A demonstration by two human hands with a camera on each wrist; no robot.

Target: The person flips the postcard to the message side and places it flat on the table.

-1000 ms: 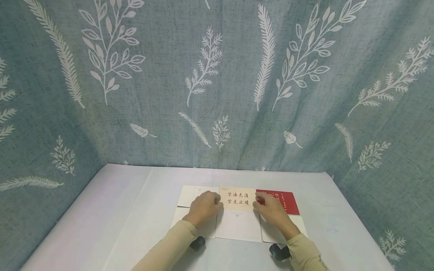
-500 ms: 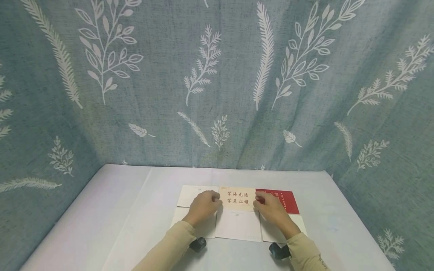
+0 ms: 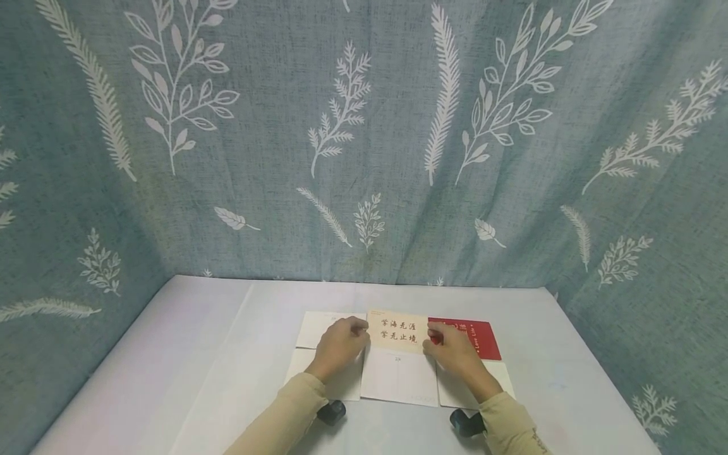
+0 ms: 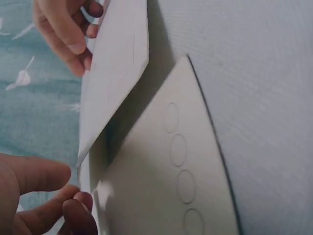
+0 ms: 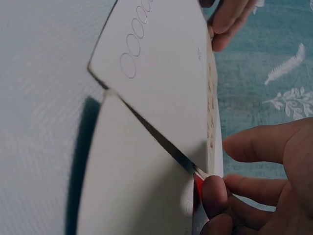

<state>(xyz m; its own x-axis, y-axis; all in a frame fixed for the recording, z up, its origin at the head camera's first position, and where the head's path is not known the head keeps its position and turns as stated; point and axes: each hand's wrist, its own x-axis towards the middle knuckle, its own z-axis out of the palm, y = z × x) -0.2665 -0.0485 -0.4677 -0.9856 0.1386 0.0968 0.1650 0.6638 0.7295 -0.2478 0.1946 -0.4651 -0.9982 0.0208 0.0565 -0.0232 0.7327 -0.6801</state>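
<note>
A cream card (image 3: 399,332) printed with brown Chinese characters sits in the middle of the far row of cards. My left hand (image 3: 339,344) holds its left edge with curled fingers, and at its right edge the fingers of my right hand (image 3: 457,356) grip it. In the right wrist view, a fingertip (image 5: 215,191) meets the corner of the cards. The white card (image 3: 400,380) below it has its near side towards me. Under my right hand lies part of a red card (image 3: 486,340); its left portion is hidden.
Other white cards lie at upper left (image 3: 314,324), lower left (image 3: 294,365) and lower right (image 3: 502,377). Dark wrist devices (image 3: 332,412) hang below both wrists. The white table (image 3: 216,354) ends at a teal leaf-patterned curtain (image 3: 364,151).
The cream card's far edge has shifted slightly away and up, and my left hand has moved a little with it. My right hand has barely moved.
</note>
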